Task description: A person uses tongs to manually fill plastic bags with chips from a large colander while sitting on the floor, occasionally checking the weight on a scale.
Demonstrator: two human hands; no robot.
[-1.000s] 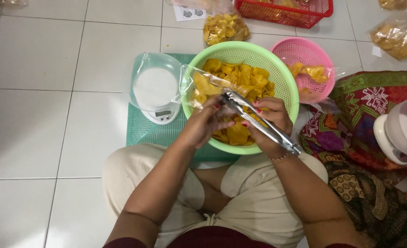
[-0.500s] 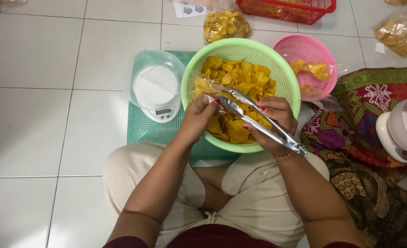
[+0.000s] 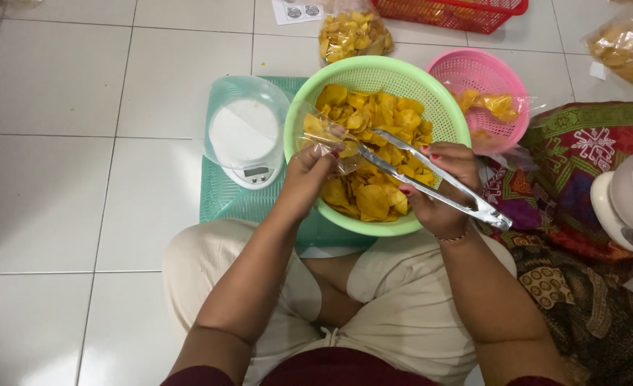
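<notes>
To do this well, we should hold the small clear plastic bag (image 3: 321, 139) open and steady over the round light-green mesh basket (image 3: 445, 114) of yellow chips (image 3: 373, 118), so anything dropped falls back in. Our left hand (image 3: 308, 179) pinches the bag's mouth at the basket's near-left rim, wrist raised. Our right hand (image 3: 441, 189) grips the long metal tongs (image 3: 431, 179), their tips parted narrowly and pointing toward the bag.

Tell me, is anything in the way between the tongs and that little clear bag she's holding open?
Nothing visible. The tongs in the right hand reach straight to the clear bag, which the left hand holds over the green basket of yellow chips.
</notes>
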